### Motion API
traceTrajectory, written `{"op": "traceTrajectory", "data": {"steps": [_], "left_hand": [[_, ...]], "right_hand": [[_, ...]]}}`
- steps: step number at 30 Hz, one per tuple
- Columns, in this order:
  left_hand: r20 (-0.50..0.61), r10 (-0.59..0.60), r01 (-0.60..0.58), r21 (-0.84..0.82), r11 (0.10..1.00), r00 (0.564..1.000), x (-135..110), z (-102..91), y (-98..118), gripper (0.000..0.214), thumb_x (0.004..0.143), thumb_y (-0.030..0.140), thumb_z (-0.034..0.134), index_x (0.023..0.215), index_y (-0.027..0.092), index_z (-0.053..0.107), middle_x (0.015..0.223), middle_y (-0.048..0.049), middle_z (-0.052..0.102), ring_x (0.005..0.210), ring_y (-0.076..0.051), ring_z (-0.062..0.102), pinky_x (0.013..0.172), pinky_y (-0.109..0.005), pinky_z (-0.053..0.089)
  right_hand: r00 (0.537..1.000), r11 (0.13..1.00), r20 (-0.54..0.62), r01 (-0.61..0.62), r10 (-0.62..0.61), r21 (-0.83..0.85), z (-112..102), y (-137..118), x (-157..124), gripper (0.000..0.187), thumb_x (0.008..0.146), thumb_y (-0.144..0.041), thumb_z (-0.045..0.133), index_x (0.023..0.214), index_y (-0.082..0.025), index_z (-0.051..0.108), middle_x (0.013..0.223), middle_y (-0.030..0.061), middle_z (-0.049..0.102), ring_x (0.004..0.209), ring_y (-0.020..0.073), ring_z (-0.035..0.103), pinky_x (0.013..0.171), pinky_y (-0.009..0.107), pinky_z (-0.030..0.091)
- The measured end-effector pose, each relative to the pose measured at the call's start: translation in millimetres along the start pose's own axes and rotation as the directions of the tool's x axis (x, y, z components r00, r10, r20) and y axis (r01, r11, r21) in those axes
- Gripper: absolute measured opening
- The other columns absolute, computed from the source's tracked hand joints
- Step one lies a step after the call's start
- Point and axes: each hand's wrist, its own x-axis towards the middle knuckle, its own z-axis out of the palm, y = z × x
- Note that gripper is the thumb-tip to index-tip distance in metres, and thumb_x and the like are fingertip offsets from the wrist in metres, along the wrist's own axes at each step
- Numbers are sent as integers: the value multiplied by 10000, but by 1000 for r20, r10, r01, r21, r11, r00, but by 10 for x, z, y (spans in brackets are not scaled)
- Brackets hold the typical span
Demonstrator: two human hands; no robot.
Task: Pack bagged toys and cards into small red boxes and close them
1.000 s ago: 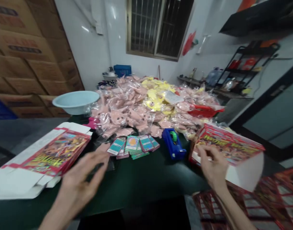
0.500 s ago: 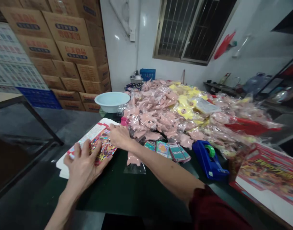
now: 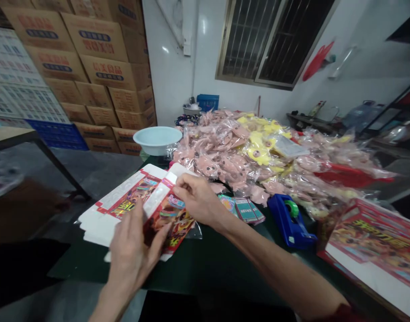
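Flattened printed cartons [image 3: 124,193], red and white with colourful artwork, lie stacked at the table's left edge. One flat carton [image 3: 173,219] is shifted to the right of the stack and partly overlaps it. My right hand [image 3: 196,197] pinches its upper edge between thumb and fingers. My left hand [image 3: 134,241] has its fingers at the carton's left side and its thumb across the printed face, closed on it. Beneath and beside my right hand are small card packs [image 3: 248,210] and the edge of a clear plastic bag.
Bagged pink and yellow plush pieces [image 3: 225,147] are heaped at the back. A blue tape dispenser [image 3: 290,223] and a printed box [image 3: 376,250] stand at right. A pale blue basin [image 3: 158,139] sits behind the cartons. Brown boxes [image 3: 107,71] are stacked against the wall.
My right hand has moved right and nearer, drawing one carton off the stack. My left hand has shifted right onto that carton. A blurred shape has appeared at far left.
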Motion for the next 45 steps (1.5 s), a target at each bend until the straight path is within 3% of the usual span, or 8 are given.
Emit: {"op": "traceTrajectory", "data": {"steps": [9,15,20,22,26,33,38,45], "left_hand": [[233,34,128,-644,754,972,-84,213,974,574,768,341,644,1278,168,445,1015,-76,668,804,-195,650,688,-273,532],[624,36,585,-749,311,781,-69,257,1337,164,743,298,651,801,145,660,644,4,682,555,-123,611,501,-178,482],[695,-231,726,-682,85,681,-53,312,1338,294,674,320,729,891,147,631,770,-25,730,630,-160,669,589,-245,555],[640,-259,684,-716,143,724,-65,333,1292,309,663,305,742,903,148,625,796,-30,731,676,-174,681,624,-260,567],[506,-163,527,-757,386,847,-151,469,1182,257,682,269,729,895,149,653,777,-23,723,673,-169,676,633,-249,565],[447,-88,439,-788,431,890,-281,594,1135,347,707,254,716,1031,171,625,839,-24,722,717,-173,686,678,-257,571],[212,-145,256,-835,487,966,-225,550,1216,708,729,213,700,1355,229,371,1202,-79,618,935,-180,663,806,-261,541],[-79,-87,-11,-802,597,993,-145,466,1234,174,789,162,611,945,197,678,908,-39,683,925,-187,627,828,-291,497]], "right_hand": [[966,985,-224,-98,127,140,-578,-100,-898,229,782,-86,482,902,-236,358,615,-85,546,545,85,523,544,202,405],[959,971,-273,4,-72,-241,-772,-57,-1149,175,811,-81,487,907,-220,442,691,-36,600,623,114,580,590,243,467],[664,799,-590,17,-459,-601,-1033,22,-1402,277,762,-118,617,1001,-209,512,1069,82,570,1063,228,532,931,439,425],[671,902,-680,-41,-294,-430,-1060,170,-1483,271,764,-162,637,994,-205,500,1069,88,557,1014,212,558,876,404,475],[811,999,-584,-52,36,-11,-876,556,-1541,164,838,-241,569,951,-202,457,926,58,599,808,153,628,683,288,544],[752,958,-600,155,-274,-243,-717,809,-1642,421,840,-131,548,1227,-233,417,1033,70,588,888,153,628,748,283,548],[804,882,-447,191,-392,-430,-835,737,-1712,330,846,-125,522,1159,-227,497,1012,75,591,941,173,608,784,300,534],[810,943,-516,125,-277,-310,-806,509,-1795,214,864,-85,462,1003,-213,561,1066,75,555,972,157,578,813,291,491]]}}
